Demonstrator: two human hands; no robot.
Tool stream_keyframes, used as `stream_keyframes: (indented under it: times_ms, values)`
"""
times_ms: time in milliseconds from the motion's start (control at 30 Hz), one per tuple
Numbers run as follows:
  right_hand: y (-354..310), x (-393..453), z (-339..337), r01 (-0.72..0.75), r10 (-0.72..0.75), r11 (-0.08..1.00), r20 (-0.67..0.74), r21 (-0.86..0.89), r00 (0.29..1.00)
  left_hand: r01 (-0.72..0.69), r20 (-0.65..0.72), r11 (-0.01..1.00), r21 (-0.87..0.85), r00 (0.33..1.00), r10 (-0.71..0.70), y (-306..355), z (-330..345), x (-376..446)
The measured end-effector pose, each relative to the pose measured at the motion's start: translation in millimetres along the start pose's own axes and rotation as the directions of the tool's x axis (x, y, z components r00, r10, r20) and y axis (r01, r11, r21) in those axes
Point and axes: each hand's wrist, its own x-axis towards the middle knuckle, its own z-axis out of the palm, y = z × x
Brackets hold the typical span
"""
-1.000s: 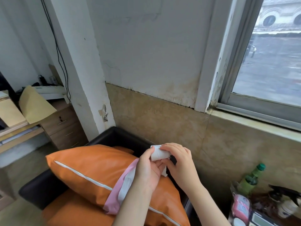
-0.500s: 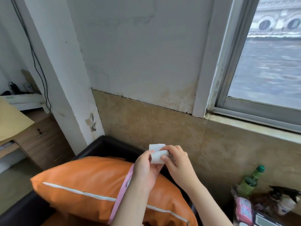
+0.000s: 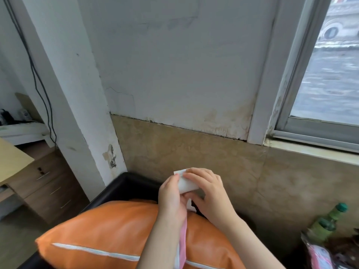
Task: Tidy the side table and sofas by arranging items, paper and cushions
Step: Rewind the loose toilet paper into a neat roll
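Both my hands meet above the black sofa (image 3: 124, 188) and hold a small folded piece of white paper (image 3: 185, 184). My left hand (image 3: 172, 199) pinches its left edge with thumb and fingers. My right hand (image 3: 206, 193) curls over its top and right side. A pink and white strip (image 3: 182, 247) hangs down from under my left wrist. Below my arms an orange cushion (image 3: 108, 230) with a white zip line lies on the sofa.
A side table at the lower right carries a green bottle (image 3: 328, 223) and a pink packet (image 3: 318, 257). A wooden drawer unit (image 3: 48, 183) stands at the left beside a white pillar (image 3: 77, 105) with black cables. A tiled wall and window ledge (image 3: 314, 150) run behind.
The paper is rolled or folded tighter, and my right hand now covers more of it. The view has shifted right and closer, so the cushion sits lower in frame.
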Motion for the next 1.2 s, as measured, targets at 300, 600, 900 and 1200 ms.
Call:
stream_keyframes:
  times_ms: [300,600,900,1200]
  values:
    - [3,2,-24,-0.21,0.196,0.974,0.142,0.089,0.97,0.133,0.199,0.989,-0.066,0.973,-0.118,-6,1,-8]
    - [1,-10,-37,-0.234,0.235,0.972,-0.061,0.03,0.97,-0.041,0.112,0.996,0.08,0.993,0.032,-26,9,-26]
    - [-2,-10,-29,0.047,-0.045,0.999,0.111,-0.022,0.993,0.016,0.029,0.999,0.045,0.999,-0.017,-4,-2,-44]
    - [-37,0,-26,-0.304,0.251,0.9,0.198,0.313,0.948,-0.101,0.024,0.995,-0.003,0.995,0.101,6,-15,-45]
